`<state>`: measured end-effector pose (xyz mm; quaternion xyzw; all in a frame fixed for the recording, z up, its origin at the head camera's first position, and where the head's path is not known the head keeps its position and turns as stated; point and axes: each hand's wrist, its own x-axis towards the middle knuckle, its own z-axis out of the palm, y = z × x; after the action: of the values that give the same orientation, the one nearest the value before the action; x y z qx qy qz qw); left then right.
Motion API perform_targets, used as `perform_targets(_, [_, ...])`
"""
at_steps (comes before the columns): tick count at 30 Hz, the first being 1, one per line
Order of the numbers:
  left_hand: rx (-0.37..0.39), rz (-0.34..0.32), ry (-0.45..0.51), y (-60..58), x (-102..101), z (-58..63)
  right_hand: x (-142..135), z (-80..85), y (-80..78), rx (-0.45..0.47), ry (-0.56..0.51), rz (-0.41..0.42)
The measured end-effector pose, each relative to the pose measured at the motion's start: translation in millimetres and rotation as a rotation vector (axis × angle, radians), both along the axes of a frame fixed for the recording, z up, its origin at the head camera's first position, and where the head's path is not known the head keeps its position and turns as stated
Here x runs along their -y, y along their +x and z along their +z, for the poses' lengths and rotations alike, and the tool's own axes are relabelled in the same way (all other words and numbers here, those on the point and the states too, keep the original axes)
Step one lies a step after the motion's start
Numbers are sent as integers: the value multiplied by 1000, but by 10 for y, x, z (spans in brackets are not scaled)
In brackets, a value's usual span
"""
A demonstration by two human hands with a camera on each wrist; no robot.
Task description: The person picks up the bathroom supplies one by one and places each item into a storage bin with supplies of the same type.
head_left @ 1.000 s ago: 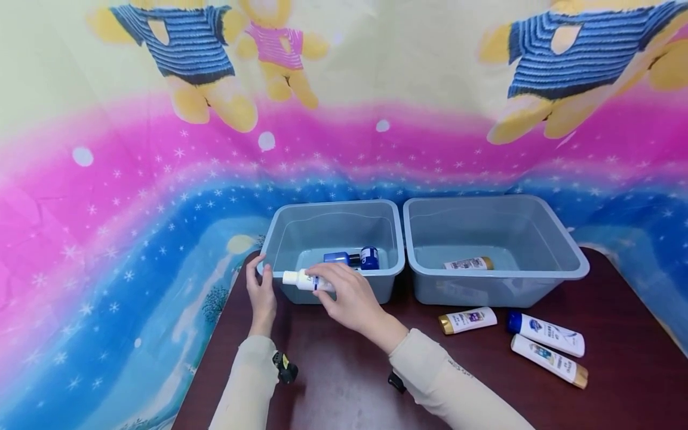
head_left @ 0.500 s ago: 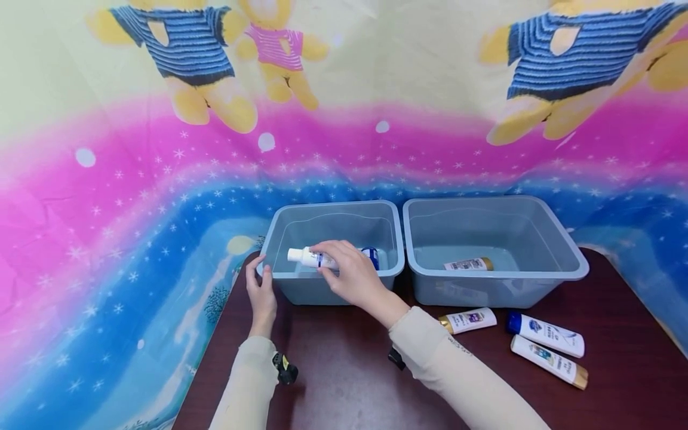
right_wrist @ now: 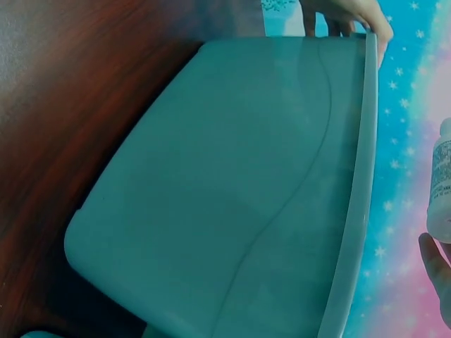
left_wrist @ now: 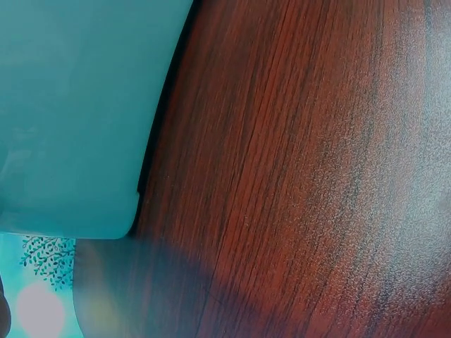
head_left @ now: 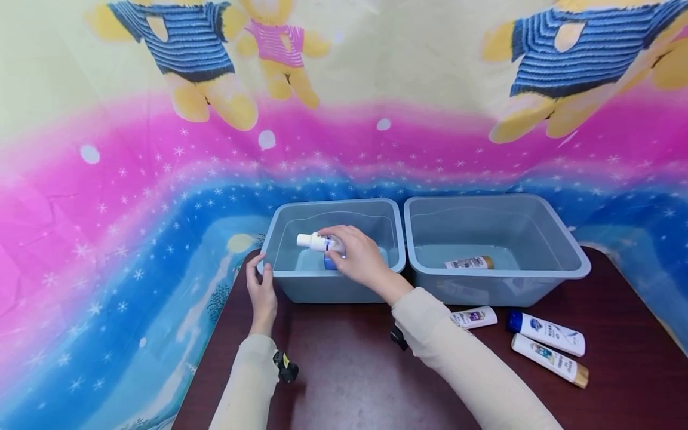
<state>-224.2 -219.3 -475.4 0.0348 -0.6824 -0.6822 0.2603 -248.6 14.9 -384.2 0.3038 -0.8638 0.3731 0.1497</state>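
Observation:
My right hand [head_left: 359, 257] grips a small white bottle [head_left: 317, 242] with a white cap, held sideways over the inside of the left grey-blue plastic bin [head_left: 322, 274]. The cap points left. At the right edge of the right wrist view the same bottle [right_wrist: 441, 186] shows beside a fingertip. My left hand [head_left: 261, 301] holds the bin's front left corner, fingers hooked over the rim; the right wrist view shows this left hand [right_wrist: 349, 13] at the top. Below the held bottle, part of a blue bottle [head_left: 329, 263] lies in the bin; my right hand hides what is beside it.
A second bin [head_left: 500, 275] stands close on the right, with a gold-capped bottle [head_left: 467, 263] lying inside. On the dark wood table [head_left: 344, 370] lie a white bottle [head_left: 475, 317] partly behind my sleeve, a blue-capped bottle [head_left: 553, 336] and a gold-capped one [head_left: 550, 360].
My right hand has carried the white bottle forward and slightly right, from in front of the left bin's rim to over its inside. The left hand stays on the rim.

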Motion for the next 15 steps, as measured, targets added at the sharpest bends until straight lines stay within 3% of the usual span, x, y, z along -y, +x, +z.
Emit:
perform_targets(9, [13,6,-1,5,6,-9,-19,40,-140,145,-14,0])
perform_targets(15, [7,5,-2,7,8,-4,-28,41,-256,264,-80,17])
